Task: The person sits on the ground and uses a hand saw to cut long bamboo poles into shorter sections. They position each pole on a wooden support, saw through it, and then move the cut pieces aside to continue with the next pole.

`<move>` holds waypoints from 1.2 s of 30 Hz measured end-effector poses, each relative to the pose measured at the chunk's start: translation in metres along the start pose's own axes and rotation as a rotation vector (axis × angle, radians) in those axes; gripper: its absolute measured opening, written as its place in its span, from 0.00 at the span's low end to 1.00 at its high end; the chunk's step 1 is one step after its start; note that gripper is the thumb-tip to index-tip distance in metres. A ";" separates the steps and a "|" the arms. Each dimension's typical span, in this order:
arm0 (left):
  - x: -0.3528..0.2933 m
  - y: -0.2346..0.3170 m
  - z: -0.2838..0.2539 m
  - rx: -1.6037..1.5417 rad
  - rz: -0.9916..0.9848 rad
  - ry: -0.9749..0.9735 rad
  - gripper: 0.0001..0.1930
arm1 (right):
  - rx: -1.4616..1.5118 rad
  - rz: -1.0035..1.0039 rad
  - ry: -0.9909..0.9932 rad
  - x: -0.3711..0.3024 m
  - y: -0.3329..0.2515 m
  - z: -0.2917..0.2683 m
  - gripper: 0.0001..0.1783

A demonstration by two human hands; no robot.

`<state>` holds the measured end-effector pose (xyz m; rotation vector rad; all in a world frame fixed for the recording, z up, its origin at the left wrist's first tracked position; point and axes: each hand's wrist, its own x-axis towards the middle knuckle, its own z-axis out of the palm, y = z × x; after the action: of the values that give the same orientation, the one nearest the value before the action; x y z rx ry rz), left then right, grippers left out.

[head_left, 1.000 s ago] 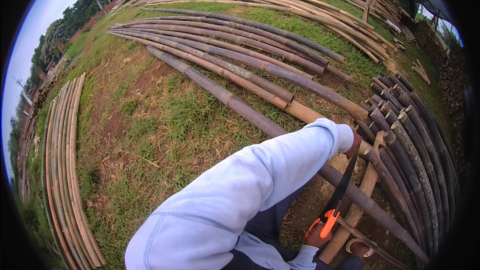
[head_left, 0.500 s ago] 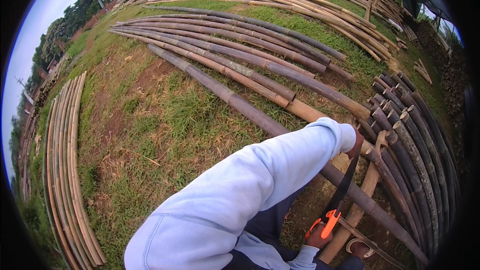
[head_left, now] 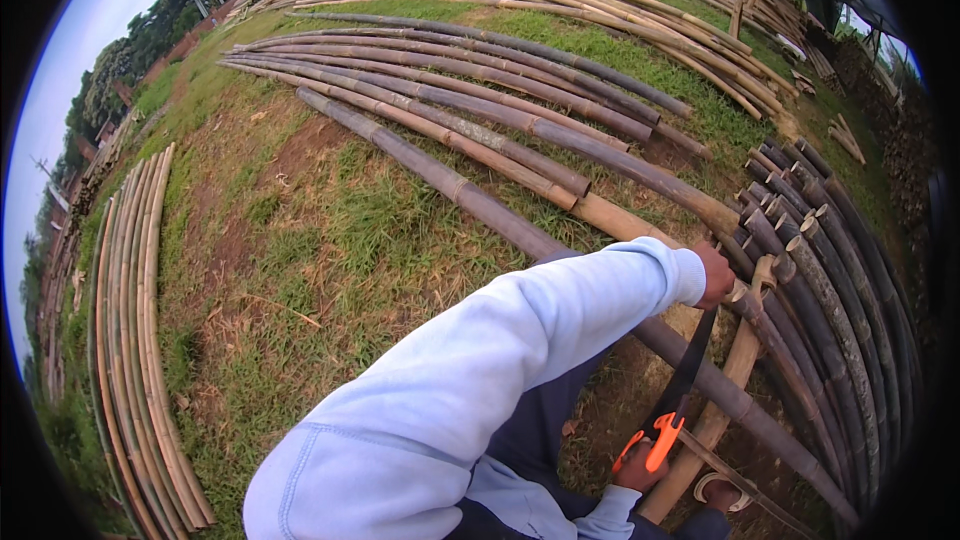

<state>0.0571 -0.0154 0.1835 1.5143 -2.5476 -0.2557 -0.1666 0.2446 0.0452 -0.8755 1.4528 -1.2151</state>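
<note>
Grassy ground (head_left: 370, 230), bare reddish patches (head_left: 305, 152); pale bamboo poles (head_left: 130, 340) lying at left, dark bamboo poles (head_left: 540, 130) mid-field.

Room above the grass (head_left: 375, 230) leftward; rightward, saw (head_left: 684, 372) and bamboo stack (head_left: 832, 305) as barriers, gaps apparently tight.

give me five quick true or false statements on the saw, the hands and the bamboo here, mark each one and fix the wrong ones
1. The right hand has its grip on the handsaw. True.
2. The handsaw's blade is bright orange. False: the blade is black; the orange is on the handle.
3. The left hand is nearer the blade's far end than the handle. True.
4. The left arm's sleeve is dark green. False: it is a pale blue sleeve.
5. Bamboo poles lie side by side at the far left of the view. True.
</note>
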 end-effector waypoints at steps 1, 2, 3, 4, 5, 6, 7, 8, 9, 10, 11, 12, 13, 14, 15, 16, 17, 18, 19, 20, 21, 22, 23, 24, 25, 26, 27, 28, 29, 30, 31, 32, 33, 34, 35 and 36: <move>-0.001 0.000 0.003 -0.003 -0.030 -0.005 0.13 | 0.010 -0.003 -0.017 0.000 -0.002 0.000 0.06; 0.000 0.000 0.007 0.006 -0.072 -0.026 0.13 | -0.038 -0.026 -0.015 0.000 -0.004 0.001 0.06; 0.001 0.000 0.012 -0.010 -0.086 -0.024 0.13 | 0.016 0.010 -0.015 -0.001 -0.005 0.001 0.05; 0.002 -0.001 0.018 -0.013 -0.113 -0.038 0.12 | 0.012 0.026 0.004 -0.001 -0.006 0.001 0.05; 0.004 -0.003 0.026 -0.014 -0.141 -0.050 0.12 | -0.052 -0.008 0.010 -0.001 -0.007 0.001 0.05; 0.002 -0.006 0.036 -0.028 -0.134 -0.010 0.12 | -0.001 0.027 0.011 -0.001 -0.007 0.001 0.05; -0.002 -0.009 0.047 -0.042 -0.127 0.031 0.12 | -0.011 0.012 0.001 -0.001 -0.007 0.000 0.05; -0.002 -0.009 0.058 -0.050 -0.129 0.027 0.12 | -0.017 -0.017 -0.017 -0.001 -0.007 -0.001 0.05; -0.004 -0.010 0.069 -0.075 -0.154 0.013 0.13 | -0.074 -0.003 -0.020 -0.001 -0.006 -0.001 0.05; -0.005 -0.015 0.078 -0.073 -0.180 -0.042 0.14 | -0.118 -0.021 -0.027 -0.001 -0.006 -0.001 0.04; -0.007 -0.018 0.086 -0.076 -0.195 -0.075 0.13 | -0.158 -0.040 0.013 0.000 -0.005 -0.001 0.04; -0.010 -0.020 0.094 -0.059 -0.212 -0.072 0.14 | -0.159 -0.031 0.011 0.000 -0.005 -0.002 0.05; -0.013 -0.023 0.099 -0.086 -0.220 -0.057 0.15 | -0.185 -0.027 0.034 0.000 -0.005 -0.002 0.05; -0.014 -0.025 0.103 -0.091 -0.268 -0.123 0.15 | -0.235 -0.081 0.017 0.000 -0.006 -0.003 0.05; -0.018 -0.026 0.107 -0.100 -0.277 -0.104 0.14 | -0.268 -0.050 0.007 0.000 -0.006 -0.003 0.06; -0.020 -0.027 0.109 -0.096 -0.300 -0.124 0.14 | -0.319 -0.103 0.004 -0.001 -0.008 -0.004 0.06; -0.022 -0.027 0.112 -0.098 -0.299 -0.092 0.13 | -0.358 -0.104 -0.001 -0.001 -0.009 -0.004 0.06; -0.023 -0.026 0.114 -0.111 -0.345 -0.116 0.13 | -0.336 -0.076 0.004 -0.001 -0.009 -0.004 0.06; -0.025 -0.025 0.118 -0.109 -0.360 -0.134 0.14 | -0.359 -0.109 0.009 -0.001 -0.010 -0.004 0.06; -0.025 -0.024 0.121 -0.099 -0.368 -0.151 0.15 | -0.376 -0.120 0.003 -0.001 -0.009 -0.004 0.06; -0.026 -0.023 0.125 -0.097 -0.393 -0.192 0.17 | -0.402 -0.107 0.004 -0.002 -0.009 -0.004 0.06; -0.027 -0.021 0.130 -0.107 -0.393 -0.187 0.20 | -0.379 -0.125 0.011 -0.001 -0.007 -0.004 0.06; -0.027 -0.019 0.136 -0.116 -0.402 -0.184 0.23 | -0.372 -0.172 0.007 -0.001 -0.005 -0.004 0.06; -0.027 -0.018 0.141 -0.111 -0.409 -0.177 0.27 | -0.372 -0.186 0.018 -0.001 -0.003 -0.004 0.06; -0.029 -0.016 0.148 -0.107 -0.367 -0.170 0.31 | -0.382 -0.199 0.028 -0.001 -0.002 -0.004 0.07; -0.029 -0.016 0.154 -0.092 -0.324 -0.159 0.35 | -0.388 -0.200 0.033 0.000 0.000 -0.005 0.07; -0.029 -0.015 0.160 -0.063 -0.286 -0.162 0.40 | -0.376 -0.196 0.030 0.000 0.002 -0.005 0.07; -0.029 -0.015 0.166 -0.111 -0.309 -0.221 0.48 | -0.373 -0.180 0.031 0.001 0.002 -0.005 0.07; -0.029 -0.015 0.172 -0.080 -0.291 -0.255 0.49 | -0.378 -0.155 0.015 0.001 0.003 -0.005 0.07; -0.029 -0.015 0.177 -0.050 -0.282 -0.302 0.50 | -0.394 -0.160 0.031 0.002 0.002 -0.005 0.08; -0.029 -0.015 0.182 -0.015 -0.273 -0.353 0.51 | -0.417 -0.156 0.027 0.002 0.001 -0.004 0.08; -0.030 -0.015 0.185 -0.002 -0.257 -0.379 0.51 | -0.438 -0.150 0.019 0.002 0.000 -0.003 0.08; -0.029 -0.016 0.188 0.013 -0.254 -0.357 0.52 | -0.457 -0.139 0.007 0.001 -0.002 -0.002 0.09; -0.028 -0.016 0.190 0.032 -0.251 -0.354 0.52 | -0.465 -0.200 0.029 0.001 -0.004 -0.001 0.09; -0.028 -0.017 0.191 0.054 -0.252 -0.371 0.52 | -0.438 -0.195 0.027 0.000 -0.006 0.000 0.09; -0.027 -0.017 0.193 0.095 -0.235 -0.353 0.50 | -0.430 -0.207 0.031 -0.001 -0.007 0.001 0.09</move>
<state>0.0403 0.0117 -0.0090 1.9633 -2.6667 -0.4783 -0.1663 0.2434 0.0525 -1.3288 1.7145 -1.0819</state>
